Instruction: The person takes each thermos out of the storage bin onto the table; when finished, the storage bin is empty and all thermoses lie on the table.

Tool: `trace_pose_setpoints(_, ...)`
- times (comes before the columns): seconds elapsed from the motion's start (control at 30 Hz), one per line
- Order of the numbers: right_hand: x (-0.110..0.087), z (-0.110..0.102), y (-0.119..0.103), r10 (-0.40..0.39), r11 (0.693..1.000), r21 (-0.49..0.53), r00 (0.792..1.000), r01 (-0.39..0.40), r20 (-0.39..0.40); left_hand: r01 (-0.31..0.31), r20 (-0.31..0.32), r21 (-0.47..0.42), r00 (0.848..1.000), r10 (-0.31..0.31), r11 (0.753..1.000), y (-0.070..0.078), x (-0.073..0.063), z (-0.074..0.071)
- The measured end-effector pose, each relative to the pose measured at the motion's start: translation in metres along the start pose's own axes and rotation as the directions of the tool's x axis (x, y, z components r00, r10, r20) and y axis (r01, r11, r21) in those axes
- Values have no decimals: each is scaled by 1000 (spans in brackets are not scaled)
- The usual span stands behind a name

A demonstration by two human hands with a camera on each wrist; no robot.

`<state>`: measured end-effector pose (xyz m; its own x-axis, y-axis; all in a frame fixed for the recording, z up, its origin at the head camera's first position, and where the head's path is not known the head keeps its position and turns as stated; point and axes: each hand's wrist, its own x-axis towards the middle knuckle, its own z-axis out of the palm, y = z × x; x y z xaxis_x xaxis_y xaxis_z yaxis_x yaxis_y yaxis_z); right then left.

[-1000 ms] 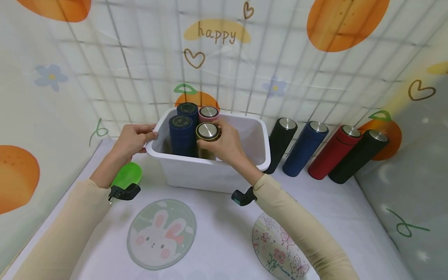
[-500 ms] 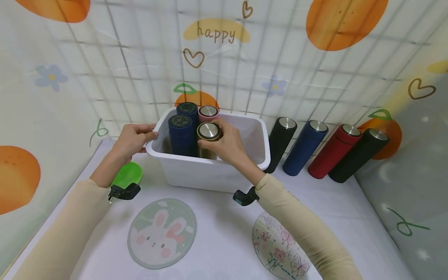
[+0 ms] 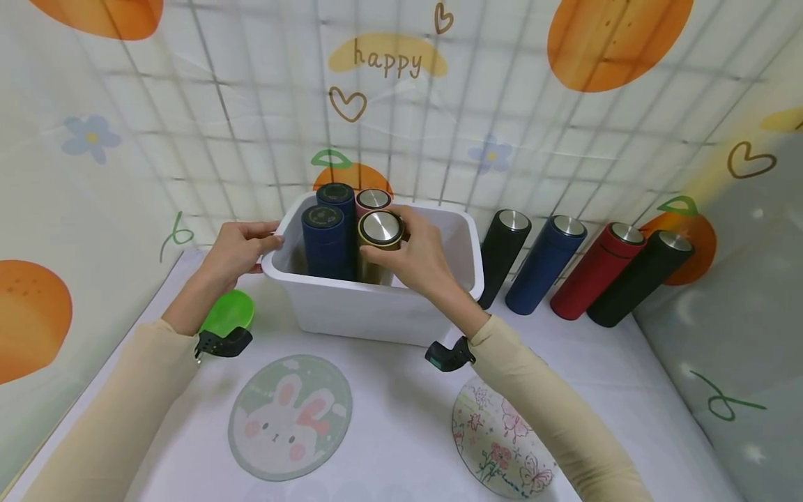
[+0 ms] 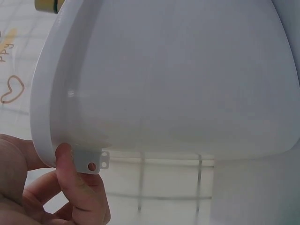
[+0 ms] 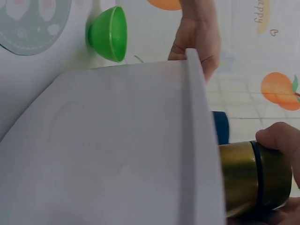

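A white plastic bin (image 3: 370,314) stands on the table against the wall. My left hand (image 3: 233,252) grips its left rim; in the left wrist view the thumb presses near a small tab (image 4: 91,164) below the rim. Inside the bin, my right hand (image 3: 419,254) holds a gold vacuum flask (image 3: 383,229) by its upper part, thumb at the front. The flask's base is hidden behind the bin wall. Left of it are two dark blue flasks (image 3: 324,244), one behind the other. A pink flask (image 3: 374,199) is behind the gold one.
Right of the bin stand a black flask (image 3: 504,258), a blue flask (image 3: 544,268), a red flask (image 3: 596,275) and another black flask (image 3: 640,282). A green bowl (image 3: 228,314) sits by the left forearm. A rabbit mat (image 3: 291,418) and a flowered mat (image 3: 495,446) lie in front.
My right hand has moved a little right and up with the gold flask, away from the dark blue one. The left hand stays on the bin's rim.
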<state>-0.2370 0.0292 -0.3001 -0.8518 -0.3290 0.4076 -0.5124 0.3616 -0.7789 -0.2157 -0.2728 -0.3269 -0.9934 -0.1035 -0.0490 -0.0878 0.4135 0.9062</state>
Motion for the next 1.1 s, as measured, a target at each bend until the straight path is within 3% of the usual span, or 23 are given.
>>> trace_pose_setpoints(0.2, -6, -13, -11, -11, 1000, 19, 1000, 11, -8, 0, 8, -5, 1000, 0, 1000, 0, -1, 0)
trace_pose_setpoints(0.57, -15, -43, -32, -128, 991, 17, 983, 131, -131, 6, 8, 4, 1000, -6, 1000, -1, -2, -1)
trace_pose_setpoints(1.1, -27, -65, -55, -226, 972, 26, 961, 233, -163, 9, 6, -1, 1000, -9, 1000, 2, -2, 0)
